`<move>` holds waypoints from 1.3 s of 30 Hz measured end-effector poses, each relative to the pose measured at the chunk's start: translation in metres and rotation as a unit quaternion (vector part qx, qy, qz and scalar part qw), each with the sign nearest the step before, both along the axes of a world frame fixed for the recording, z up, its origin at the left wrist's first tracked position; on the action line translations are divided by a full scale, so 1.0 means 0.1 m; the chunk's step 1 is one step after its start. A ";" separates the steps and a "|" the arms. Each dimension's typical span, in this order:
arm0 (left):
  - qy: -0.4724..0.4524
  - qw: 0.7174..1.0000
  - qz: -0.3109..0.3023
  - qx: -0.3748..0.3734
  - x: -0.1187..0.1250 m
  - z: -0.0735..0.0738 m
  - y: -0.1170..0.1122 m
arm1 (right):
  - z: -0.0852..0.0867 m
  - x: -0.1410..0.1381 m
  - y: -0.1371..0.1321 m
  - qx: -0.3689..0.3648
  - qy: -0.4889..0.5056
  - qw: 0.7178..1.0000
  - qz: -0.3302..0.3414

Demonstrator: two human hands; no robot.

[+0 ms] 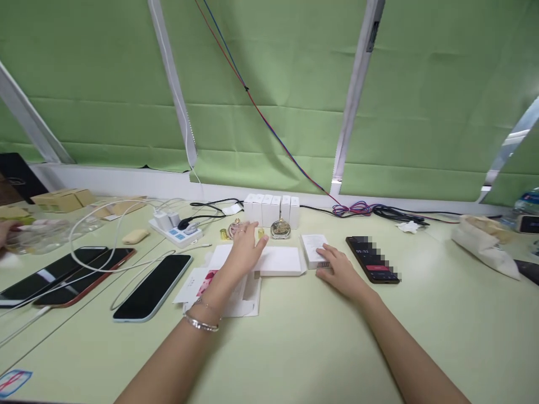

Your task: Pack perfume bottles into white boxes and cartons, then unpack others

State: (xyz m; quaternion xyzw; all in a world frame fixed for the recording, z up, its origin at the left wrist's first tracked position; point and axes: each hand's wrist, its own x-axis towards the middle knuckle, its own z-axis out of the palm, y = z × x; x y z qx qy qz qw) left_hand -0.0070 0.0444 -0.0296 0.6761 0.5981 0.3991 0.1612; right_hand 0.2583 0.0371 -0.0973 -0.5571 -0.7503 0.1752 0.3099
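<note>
My left hand reaches over flattened white card, fingers stretched and thumb apart. Its fingertips are beside a round glass perfume bottle, partly hidden behind them; contact cannot be told. A second perfume bottle, clear with a dark pattern, stands to the right. Small gold caps lie close to the bottles. My right hand rests its spread fingers on the near right corner of a small white box with printed text. Between my hands lies a flat white carton. Under my left forearm are papers with a pink picture.
Several small white boxes stand in a row behind the bottles. A phone with a running timer lies right; other phones, cables and a power strip lie left. Another person's hand shows at the left edge. A cloth pouch lies far right.
</note>
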 end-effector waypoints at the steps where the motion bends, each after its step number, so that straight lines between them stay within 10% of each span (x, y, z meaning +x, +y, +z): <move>1: 0.027 1.000 -0.011 0.006 0.02 0.00 -0.02 | 0.01 0.00 -0.01 -0.003 -0.023 1.000 -0.002; 11: 0.228 0.960 -0.134 -0.092 0.55 -0.46 -0.11 | 0.14 0.01 -0.18 -0.003 -0.120 0.986 -0.118; 28: 0.242 0.949 -0.199 -0.024 0.60 -0.29 -0.15 | 0.23 0.37 -0.47 -0.117 0.087 0.986 -0.085; 34: -0.068 0.961 -0.259 -0.067 0.60 -0.18 -0.43 | 0.32 0.22 -0.71 -0.362 0.466 0.804 0.073; 39: 0.082 0.966 -0.213 0.119 0.66 -0.15 -0.45 | 0.50 -0.05 -0.59 -0.257 0.331 0.907 0.040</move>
